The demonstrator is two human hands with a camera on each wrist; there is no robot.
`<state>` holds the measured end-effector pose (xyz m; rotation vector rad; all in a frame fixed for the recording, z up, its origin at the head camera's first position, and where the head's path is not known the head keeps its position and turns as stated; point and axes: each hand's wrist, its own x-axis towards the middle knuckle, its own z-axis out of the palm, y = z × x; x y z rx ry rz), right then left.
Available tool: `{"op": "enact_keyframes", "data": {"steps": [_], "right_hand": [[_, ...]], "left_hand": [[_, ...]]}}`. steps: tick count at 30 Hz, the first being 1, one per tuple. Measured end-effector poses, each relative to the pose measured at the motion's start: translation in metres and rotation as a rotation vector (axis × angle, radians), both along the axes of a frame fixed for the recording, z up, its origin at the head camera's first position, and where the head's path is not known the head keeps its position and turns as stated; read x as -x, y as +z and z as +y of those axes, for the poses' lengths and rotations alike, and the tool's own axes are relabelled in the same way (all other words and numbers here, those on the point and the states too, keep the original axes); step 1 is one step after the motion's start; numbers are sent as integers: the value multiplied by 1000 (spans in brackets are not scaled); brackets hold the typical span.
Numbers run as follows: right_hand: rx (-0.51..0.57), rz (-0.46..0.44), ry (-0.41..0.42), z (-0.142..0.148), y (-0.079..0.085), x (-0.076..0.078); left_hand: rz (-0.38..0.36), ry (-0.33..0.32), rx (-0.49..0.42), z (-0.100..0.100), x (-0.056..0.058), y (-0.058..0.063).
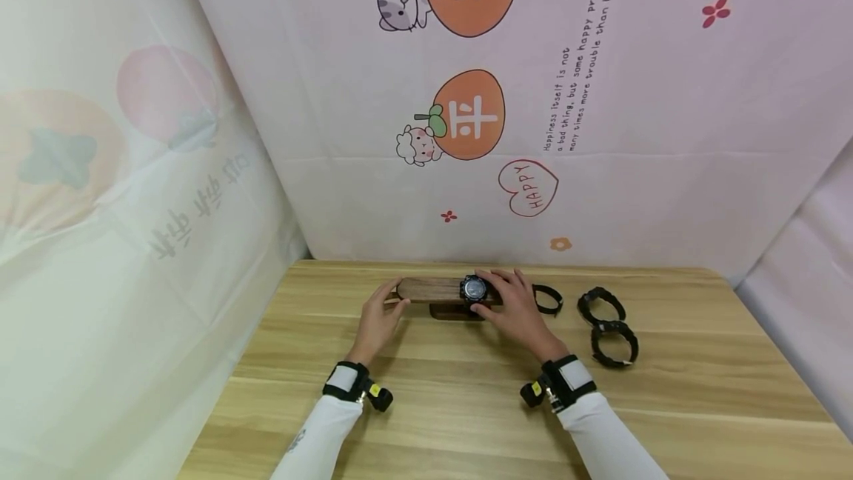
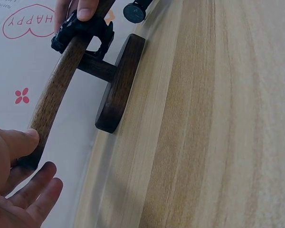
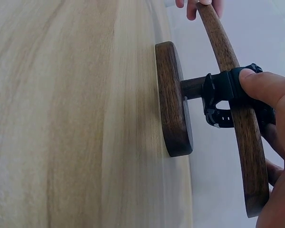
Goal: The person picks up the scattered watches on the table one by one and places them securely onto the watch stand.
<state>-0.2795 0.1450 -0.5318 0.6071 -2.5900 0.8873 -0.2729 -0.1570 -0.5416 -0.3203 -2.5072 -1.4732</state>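
Note:
A dark wooden watch stand has a long crossbar on a short post above its flat base. A black wristwatch hangs round the crossbar near the post, its strap forming a loop below the bar. My left hand holds the bar's left end, with the thumb on one face and the other fingers partly hidden beyond it. At the watch, my right hand grips with its thumb on the strap and its fingers behind; part of the bar's right end is hidden by that hand.
On the wooden table, right of the stand, lie a thin black watch and two bulkier black watches that touch each other. A printed white cloth hangs behind the table's far edge.

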Motion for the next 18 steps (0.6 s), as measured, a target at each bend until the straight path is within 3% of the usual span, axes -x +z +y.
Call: {"op": "enact_keyframes", "data": {"steps": [13, 18], "right_hand": [[-14, -75, 12, 2, 4, -1], [7, -59, 44, 9, 7, 0]], "left_hand": [[-7, 11, 32, -1, -2, 3], [-10, 10, 38, -1, -1, 4]]}}
